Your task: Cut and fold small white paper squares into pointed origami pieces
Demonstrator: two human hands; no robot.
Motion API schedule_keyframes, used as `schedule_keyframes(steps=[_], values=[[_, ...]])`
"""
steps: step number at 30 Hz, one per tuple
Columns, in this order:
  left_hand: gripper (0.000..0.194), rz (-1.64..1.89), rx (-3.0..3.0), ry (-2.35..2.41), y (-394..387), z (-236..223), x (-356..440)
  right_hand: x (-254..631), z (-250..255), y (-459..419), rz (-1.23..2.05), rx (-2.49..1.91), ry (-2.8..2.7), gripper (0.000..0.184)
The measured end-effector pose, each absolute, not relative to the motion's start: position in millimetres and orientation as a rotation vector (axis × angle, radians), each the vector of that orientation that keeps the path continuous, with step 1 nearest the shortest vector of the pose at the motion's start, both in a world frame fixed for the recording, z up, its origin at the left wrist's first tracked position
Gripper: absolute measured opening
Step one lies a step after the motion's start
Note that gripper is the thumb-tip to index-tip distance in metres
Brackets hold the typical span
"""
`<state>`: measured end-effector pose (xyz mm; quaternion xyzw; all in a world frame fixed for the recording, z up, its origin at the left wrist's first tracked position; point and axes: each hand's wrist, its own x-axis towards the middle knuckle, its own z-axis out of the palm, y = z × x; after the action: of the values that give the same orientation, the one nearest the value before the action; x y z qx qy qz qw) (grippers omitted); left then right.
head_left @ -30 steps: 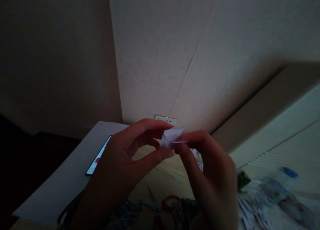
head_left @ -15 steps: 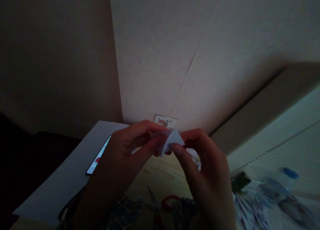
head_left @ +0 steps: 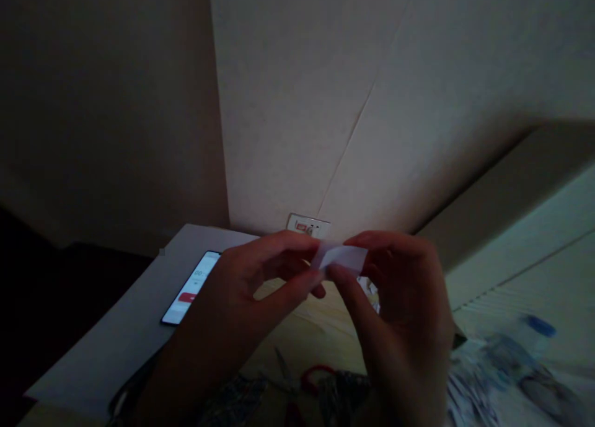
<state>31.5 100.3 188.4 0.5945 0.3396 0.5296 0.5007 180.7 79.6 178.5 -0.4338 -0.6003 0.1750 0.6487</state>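
Note:
A small piece of white paper (head_left: 346,257) is held up above the wooden table (head_left: 320,328), partly folded over. My left hand (head_left: 260,275) pinches its left end between thumb and fingertips. My right hand (head_left: 395,290) grips the other side, its thumb pressed on the lower edge and its fingers behind. Below my hands, red-handled scissors (head_left: 287,374) lie on the table with their blades apart, partly covered by my sleeves.
Left of my hands, a lit phone (head_left: 193,290) rests on a large white sheet (head_left: 116,328). A wall socket (head_left: 307,225) is behind. White paper scraps (head_left: 372,294) lie beyond my right hand. A clear bottle with a blue cap (head_left: 539,325) lies at the right, near paper strips (head_left: 469,390).
The paper has turned from an upright, angled fold to a flatter position. My hands have shifted slightly to the right, and more of the phone screen shows.

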Motion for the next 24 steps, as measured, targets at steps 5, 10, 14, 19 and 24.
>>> schedule_keyframes(steps=[5,10,14,19,24], values=[[0.018,1.412,1.297,0.83,97.7,189.8,37.1,180.9,179.1,77.8,0.368,-0.994,-1.399,0.033],[0.022,1.544,1.297,0.893,95.8,194.0,39.0,181.7,180.8,78.6,0.396,-0.994,-1.44,0.033],[0.021,1.534,1.417,0.908,97.3,190.7,34.3,181.3,181.3,77.5,0.419,-0.963,-1.453,0.031],[0.02,1.511,1.467,0.936,96.7,188.0,31.8,182.7,182.0,76.2,0.462,-0.964,-1.445,0.026],[0.018,1.483,1.477,0.949,96.4,191.7,32.8,184.3,182.9,79.5,0.513,-1.0,-1.437,0.022]])
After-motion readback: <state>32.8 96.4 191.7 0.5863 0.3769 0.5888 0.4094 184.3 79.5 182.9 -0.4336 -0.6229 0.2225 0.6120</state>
